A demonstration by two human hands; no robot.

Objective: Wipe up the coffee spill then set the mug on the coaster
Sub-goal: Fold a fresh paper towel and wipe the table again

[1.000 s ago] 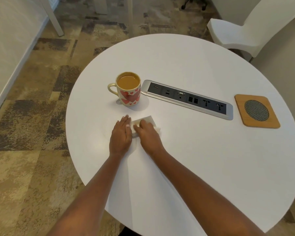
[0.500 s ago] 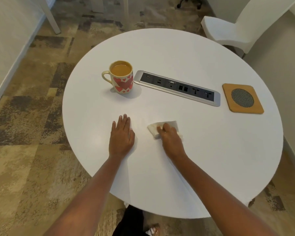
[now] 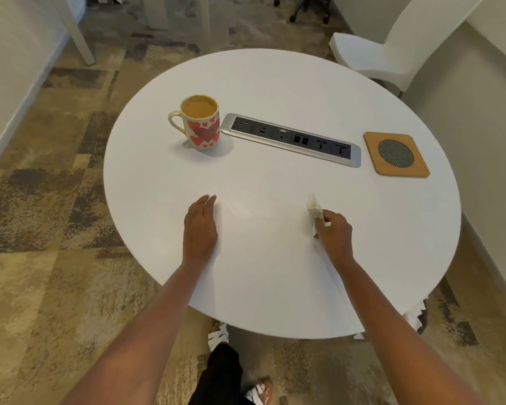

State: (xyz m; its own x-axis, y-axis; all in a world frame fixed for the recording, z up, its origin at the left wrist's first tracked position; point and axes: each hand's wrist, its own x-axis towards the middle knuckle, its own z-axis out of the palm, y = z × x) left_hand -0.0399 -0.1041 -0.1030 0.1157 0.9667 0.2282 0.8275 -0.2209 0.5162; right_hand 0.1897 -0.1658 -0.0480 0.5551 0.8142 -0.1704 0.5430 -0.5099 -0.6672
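Observation:
A cream mug (image 3: pixel 201 124) with red hearts, full of coffee, stands upright at the table's left back, handle to the left. The square wooden coaster (image 3: pixel 396 154) with a round mesh centre lies far right, with nothing on it. My right hand (image 3: pixel 335 235) pinches a crumpled white tissue (image 3: pixel 314 210), which is stained brown and lifted partly off the white round table (image 3: pixel 275 273). My left hand (image 3: pixel 200 228) rests flat on the tabletop, fingers together, holding nothing. No spill shows on the table where the hands are.
A silver power-socket strip (image 3: pixel 291 138) is set into the table between mug and coaster. A white chair (image 3: pixel 392 51) stands at the back right. A wall runs along the right; patterned carpet surrounds the table. My leg and sandalled feet show below the table's near edge.
My right hand has swept the tissue to the right, away from the left hand, and bunched it up off the surface. The left hand stays flat. The camera view has pulled back.

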